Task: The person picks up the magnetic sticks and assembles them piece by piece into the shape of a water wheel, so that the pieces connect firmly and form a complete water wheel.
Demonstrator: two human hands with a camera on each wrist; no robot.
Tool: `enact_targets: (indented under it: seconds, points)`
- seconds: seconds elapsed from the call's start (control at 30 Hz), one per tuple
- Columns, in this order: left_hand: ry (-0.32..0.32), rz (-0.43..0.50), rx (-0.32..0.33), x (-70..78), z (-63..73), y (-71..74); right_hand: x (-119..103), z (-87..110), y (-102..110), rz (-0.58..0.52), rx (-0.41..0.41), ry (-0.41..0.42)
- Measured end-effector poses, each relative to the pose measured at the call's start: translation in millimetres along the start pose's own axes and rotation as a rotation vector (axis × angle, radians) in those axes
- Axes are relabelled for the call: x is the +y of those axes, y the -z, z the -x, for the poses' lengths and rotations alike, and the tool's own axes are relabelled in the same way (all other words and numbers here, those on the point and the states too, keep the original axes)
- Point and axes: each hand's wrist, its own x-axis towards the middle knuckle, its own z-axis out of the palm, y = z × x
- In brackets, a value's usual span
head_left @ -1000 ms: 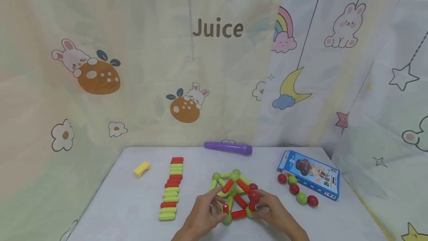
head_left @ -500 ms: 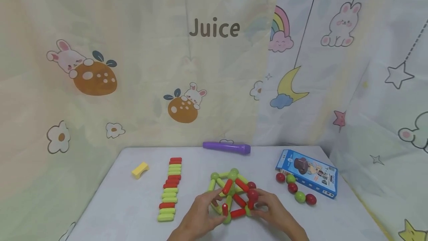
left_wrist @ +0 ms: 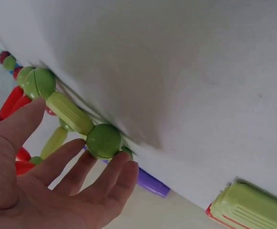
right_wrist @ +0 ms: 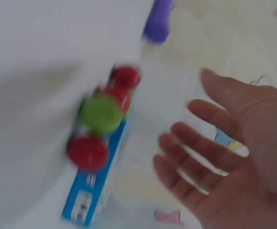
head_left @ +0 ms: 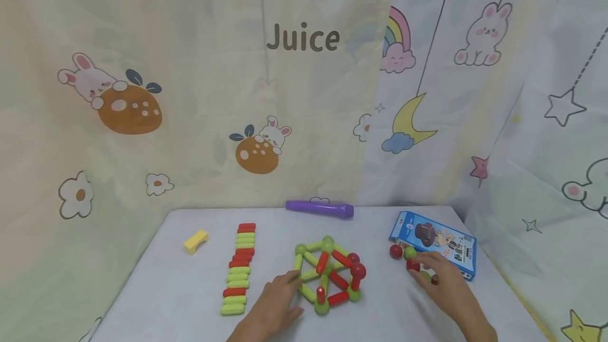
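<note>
A structure of green and red rods (head_left: 338, 298) joined by balls stands mid-table. On its front right, a red ball (head_left: 358, 271) tops an upright red rod. My left hand (head_left: 273, 305) is at the structure's left side, fingers loosely bent. In the left wrist view, its fingertips lie against or very near a green ball (left_wrist: 104, 140); contact is hard to tell. My right hand (head_left: 444, 284) hovers by the loose red and green balls (head_left: 396, 251) at the right, partly covering them. The right wrist view shows its fingers spread and holding nothing, with a blurred green ball (right_wrist: 101, 113) apart from them.
A column of loose red and green rods (head_left: 238, 277) lies left of the structure, with a yellow arched block (head_left: 196, 241) beyond it. A purple microphone-shaped stick (head_left: 319, 208) lies along the back edge. Behind the loose balls is a blue box (head_left: 439, 236).
My right hand has left the structure and moved right to the loose balls. My left hand has drawn back slightly leftward from the front upright rod. The structure keeps its place.
</note>
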Motion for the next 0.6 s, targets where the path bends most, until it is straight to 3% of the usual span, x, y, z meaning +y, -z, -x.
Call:
enact_targets:
  seconds: [0.1, 0.2, 0.33, 0.6]
  points:
    - [0.016, 0.005, -0.031, 0.0, 1.3, 1.3, 23, 1.7, 14, 0.150, -0.038, -0.034]
    - [0.039, 0.025, -0.069, 0.9, 1.3, 3.5, 39, 0.5, 17, 0.209, -0.131, -0.073]
    - [0.047, 0.059, -0.112, 2.0, 5.1, 4.1, 52, -0.6, 12, 0.170, -0.215, -0.116]
    - [-0.016, 0.051, -0.145, 3.4, 13.1, 0.9, 64, -0.7, 2, 0.105, -0.264, -0.201]
